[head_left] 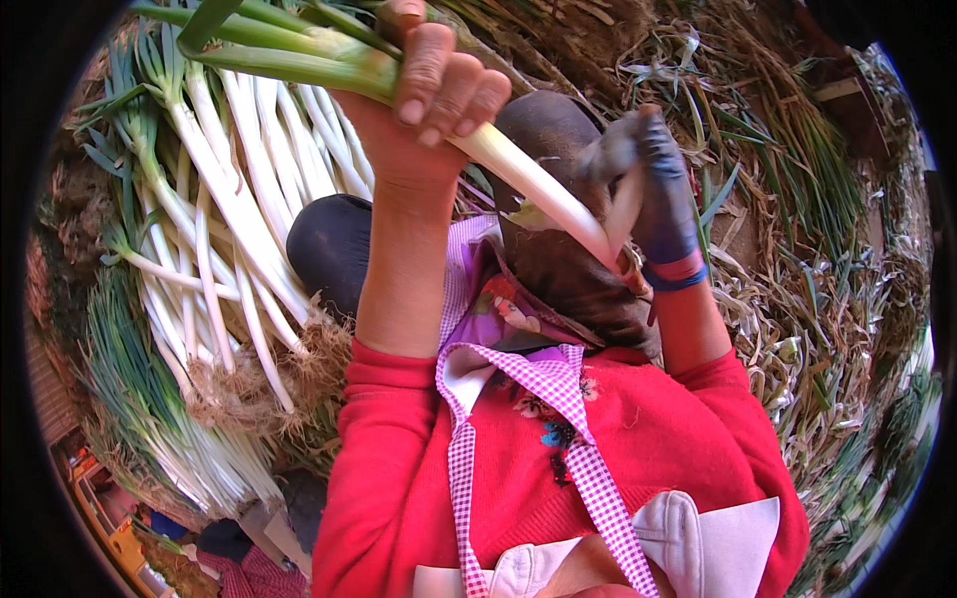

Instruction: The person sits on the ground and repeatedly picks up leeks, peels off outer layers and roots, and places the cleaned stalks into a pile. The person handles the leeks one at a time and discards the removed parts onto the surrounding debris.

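Observation:
My bare left hand (441, 90) is closed around the upper stalk of a large leek or Welsh onion (538, 179), just below its green leaves. The white shank slants down to the right across my knee. A pale strip of outer skin (625, 202) stands away from the shank near its root end. My right hand (647, 179), in a dark glove with a blue band at the wrist, grips this strip; motion blurs the fingers. A torn bit of skin (534, 215) lies against the brown trouser leg (576, 284).
Many white-shanked stalks (239, 164) with hairy roots (239, 389) lie piled at the left. Another bunch (172, 418) lies below them. Dry husks and leaves (785, 359) cover the ground at the right, beside a green leaf heap (807, 172). Another person's checked sleeve (250, 572) shows at lower left.

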`<move>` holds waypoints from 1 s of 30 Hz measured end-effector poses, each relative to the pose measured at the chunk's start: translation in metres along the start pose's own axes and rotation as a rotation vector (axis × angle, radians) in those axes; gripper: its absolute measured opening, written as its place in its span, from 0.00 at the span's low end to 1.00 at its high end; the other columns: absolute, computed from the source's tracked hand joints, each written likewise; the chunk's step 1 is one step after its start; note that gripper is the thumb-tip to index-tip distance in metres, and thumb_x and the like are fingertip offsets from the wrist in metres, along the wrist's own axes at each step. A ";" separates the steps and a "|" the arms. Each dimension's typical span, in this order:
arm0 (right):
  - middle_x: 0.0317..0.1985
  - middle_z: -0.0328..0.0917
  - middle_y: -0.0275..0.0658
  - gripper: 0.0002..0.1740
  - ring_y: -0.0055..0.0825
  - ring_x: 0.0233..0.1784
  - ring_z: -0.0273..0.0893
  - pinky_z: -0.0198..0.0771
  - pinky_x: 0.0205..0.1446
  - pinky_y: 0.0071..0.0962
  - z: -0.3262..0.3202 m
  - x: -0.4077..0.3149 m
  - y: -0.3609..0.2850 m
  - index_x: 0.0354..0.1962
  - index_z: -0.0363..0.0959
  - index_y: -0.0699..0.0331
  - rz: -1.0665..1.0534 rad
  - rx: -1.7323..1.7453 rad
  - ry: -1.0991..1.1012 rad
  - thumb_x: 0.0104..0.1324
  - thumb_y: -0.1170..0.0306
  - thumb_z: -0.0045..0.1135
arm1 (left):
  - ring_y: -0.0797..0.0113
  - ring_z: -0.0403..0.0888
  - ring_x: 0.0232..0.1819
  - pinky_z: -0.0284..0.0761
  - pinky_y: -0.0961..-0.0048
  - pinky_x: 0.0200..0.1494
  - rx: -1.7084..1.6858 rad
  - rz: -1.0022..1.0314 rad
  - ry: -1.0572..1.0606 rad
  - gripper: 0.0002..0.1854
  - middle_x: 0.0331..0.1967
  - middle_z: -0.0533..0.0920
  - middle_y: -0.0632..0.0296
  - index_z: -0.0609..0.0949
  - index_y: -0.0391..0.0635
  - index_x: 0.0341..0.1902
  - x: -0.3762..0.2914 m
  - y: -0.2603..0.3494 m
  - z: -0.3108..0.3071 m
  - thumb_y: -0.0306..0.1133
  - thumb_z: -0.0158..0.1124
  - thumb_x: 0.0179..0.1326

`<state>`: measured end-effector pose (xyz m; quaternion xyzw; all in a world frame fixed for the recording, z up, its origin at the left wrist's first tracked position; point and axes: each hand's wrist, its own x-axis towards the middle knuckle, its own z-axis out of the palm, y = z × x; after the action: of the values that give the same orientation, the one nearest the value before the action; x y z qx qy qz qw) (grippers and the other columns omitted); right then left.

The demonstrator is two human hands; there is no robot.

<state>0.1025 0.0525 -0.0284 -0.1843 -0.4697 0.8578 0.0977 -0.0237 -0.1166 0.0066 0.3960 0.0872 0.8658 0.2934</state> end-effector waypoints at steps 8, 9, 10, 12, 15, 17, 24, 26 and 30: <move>0.18 0.65 0.29 0.19 0.20 0.19 0.63 0.62 0.26 0.22 -0.274 -0.020 0.027 0.31 0.72 0.57 -0.182 -0.777 -0.017 0.70 0.52 0.41 | 0.80 0.68 0.13 0.64 0.79 0.27 0.118 0.146 0.191 0.25 0.14 0.71 0.73 0.75 0.41 0.42 -0.008 0.074 -0.014 0.54 0.50 0.64; 0.19 0.68 0.32 0.19 0.22 0.19 0.65 0.62 0.25 0.21 -0.313 -0.027 0.036 0.35 0.74 0.60 -0.657 -1.614 -0.009 0.70 0.54 0.42 | 0.79 0.68 0.13 0.64 0.79 0.27 0.156 0.156 0.218 0.26 0.13 0.70 0.73 0.76 0.40 0.40 -0.006 0.084 -0.013 0.56 0.50 0.63; 0.22 0.71 0.35 0.17 0.24 0.22 0.68 0.64 0.27 0.22 -0.348 -0.049 0.033 0.41 0.74 0.61 -0.266 -1.575 0.172 0.69 0.58 0.43 | 0.79 0.67 0.12 0.64 0.78 0.27 0.147 0.161 0.277 0.31 0.13 0.70 0.72 0.77 0.39 0.37 -0.003 0.094 -0.012 0.61 0.50 0.61; 0.30 0.77 0.40 0.17 0.28 0.27 0.73 0.68 0.34 0.24 -0.377 -0.079 0.024 0.49 0.71 0.61 0.183 -1.362 0.400 0.68 0.61 0.44 | 0.77 0.65 0.13 0.63 0.76 0.26 0.120 0.195 0.340 0.39 0.12 0.69 0.70 0.79 0.39 0.33 0.001 0.105 -0.013 0.69 0.43 0.56; 0.51 0.74 0.42 0.24 0.27 0.51 0.74 0.67 0.55 0.29 -0.323 -0.084 -0.003 0.56 0.67 0.62 0.211 -0.970 0.206 0.71 0.54 0.42 | 0.74 0.64 0.13 0.61 0.72 0.25 0.042 0.206 0.556 0.47 0.12 0.69 0.68 0.80 0.40 0.28 0.003 0.104 -0.022 0.78 0.35 0.52; 0.60 0.66 0.44 0.30 0.33 0.63 0.65 0.56 0.68 0.33 -0.239 -0.061 -0.014 0.62 0.60 0.66 -0.106 -0.891 -0.127 0.70 0.53 0.42 | 0.73 0.63 0.13 0.62 0.71 0.25 0.114 0.175 0.730 0.44 0.11 0.67 0.69 0.78 0.42 0.23 0.003 0.098 -0.029 0.76 0.36 0.53; 0.42 0.77 0.38 0.26 0.24 0.39 0.75 0.70 0.41 0.26 -0.032 -0.014 -0.024 0.60 0.64 0.62 -0.383 -1.087 -0.421 0.67 0.61 0.50 | 0.68 0.69 0.26 0.69 0.64 0.36 0.564 0.345 0.937 0.18 0.24 0.70 0.63 0.66 0.46 0.38 0.018 0.049 0.001 0.50 0.43 0.69; 0.29 0.78 0.33 0.22 0.21 0.29 0.74 0.69 0.32 0.23 -0.023 -0.010 -0.023 0.56 0.67 0.63 -0.100 -0.931 -0.385 0.69 0.61 0.47 | 0.69 0.71 0.25 0.75 0.64 0.37 0.472 0.157 0.955 0.14 0.23 0.73 0.62 0.70 0.45 0.40 0.016 0.009 0.015 0.44 0.49 0.68; 0.21 0.69 0.28 0.20 0.17 0.25 0.67 0.62 0.27 0.19 -0.057 -0.001 -0.005 0.44 0.73 0.67 -0.035 -0.572 -0.470 0.71 0.59 0.42 | 0.71 0.66 0.21 0.71 0.66 0.32 0.545 0.094 0.856 0.18 0.21 0.68 0.67 0.71 0.44 0.45 0.003 -0.048 0.016 0.48 0.46 0.69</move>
<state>0.1268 0.0987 -0.0514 0.0060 -0.7033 0.7088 -0.0538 0.0075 -0.0766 0.0006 0.0712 0.4043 0.9085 0.0782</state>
